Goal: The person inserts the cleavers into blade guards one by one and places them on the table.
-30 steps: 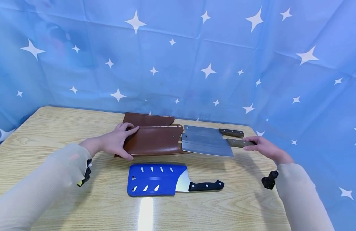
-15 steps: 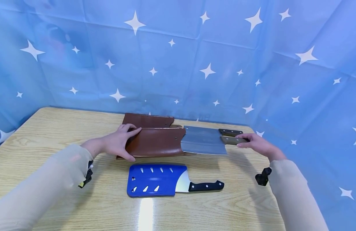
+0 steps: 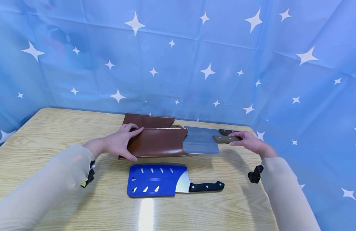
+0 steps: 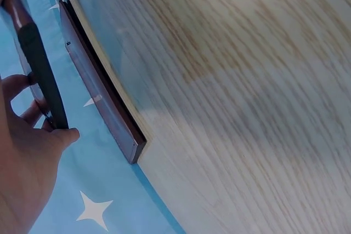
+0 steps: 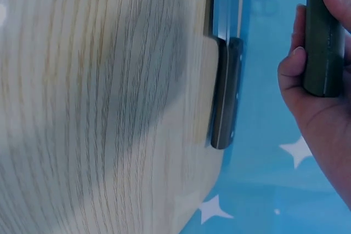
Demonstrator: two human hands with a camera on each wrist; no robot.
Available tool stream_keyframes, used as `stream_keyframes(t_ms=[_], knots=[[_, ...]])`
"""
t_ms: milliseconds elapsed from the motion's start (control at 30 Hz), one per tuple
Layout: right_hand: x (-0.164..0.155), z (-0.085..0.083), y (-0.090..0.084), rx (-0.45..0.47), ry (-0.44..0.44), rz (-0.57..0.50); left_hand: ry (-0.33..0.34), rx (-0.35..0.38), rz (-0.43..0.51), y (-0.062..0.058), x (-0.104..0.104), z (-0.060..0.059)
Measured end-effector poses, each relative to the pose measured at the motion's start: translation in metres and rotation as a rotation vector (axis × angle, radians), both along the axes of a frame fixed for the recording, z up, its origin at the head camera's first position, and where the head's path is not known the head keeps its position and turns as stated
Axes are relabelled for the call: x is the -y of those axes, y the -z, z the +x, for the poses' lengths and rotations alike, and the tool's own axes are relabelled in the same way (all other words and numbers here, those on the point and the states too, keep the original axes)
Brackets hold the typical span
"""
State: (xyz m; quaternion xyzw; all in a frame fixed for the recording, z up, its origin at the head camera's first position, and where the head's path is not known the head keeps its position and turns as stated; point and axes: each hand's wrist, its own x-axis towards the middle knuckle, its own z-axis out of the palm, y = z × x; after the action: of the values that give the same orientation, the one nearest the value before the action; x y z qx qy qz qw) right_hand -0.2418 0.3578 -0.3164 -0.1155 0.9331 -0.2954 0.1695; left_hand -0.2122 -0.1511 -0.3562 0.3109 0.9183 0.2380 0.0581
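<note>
Left hand [image 3: 118, 144] grips the brown sheath [image 3: 156, 142]. Right hand [image 3: 248, 142] grips the cleaver [image 3: 201, 144] handle, blade partly inside the sheath.

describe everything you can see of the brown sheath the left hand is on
The brown sheath looks like smooth, glossy leather, roughly cleaver-shaped, lying flat on the wooden table. The left hand grips its closed end. A cleaver sticks out of its open right end, partly inside. A second, similar brown sheath lies just behind it.
</note>
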Motion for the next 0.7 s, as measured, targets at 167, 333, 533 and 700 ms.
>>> stream_keyframes(t_ms=[167,333,533,700], knots=[[0.006,-0.003,0.002,-0.001,-0.007,-0.021,0.002,-0.016,-0.015,-0.002,-0.002,-0.001],[0.017,-0.005,0.003,0.001,-0.02,-0.034,0.01,-0.024,-0.019,-0.004,-0.008,-0.001],[0.03,-0.006,0.007,0.021,-0.022,-0.047,0.019,-0.036,-0.025,-0.004,-0.018,-0.002],[0.042,-0.009,0.011,0.009,-0.015,-0.064,0.021,-0.04,-0.035,-0.003,-0.025,-0.003]])
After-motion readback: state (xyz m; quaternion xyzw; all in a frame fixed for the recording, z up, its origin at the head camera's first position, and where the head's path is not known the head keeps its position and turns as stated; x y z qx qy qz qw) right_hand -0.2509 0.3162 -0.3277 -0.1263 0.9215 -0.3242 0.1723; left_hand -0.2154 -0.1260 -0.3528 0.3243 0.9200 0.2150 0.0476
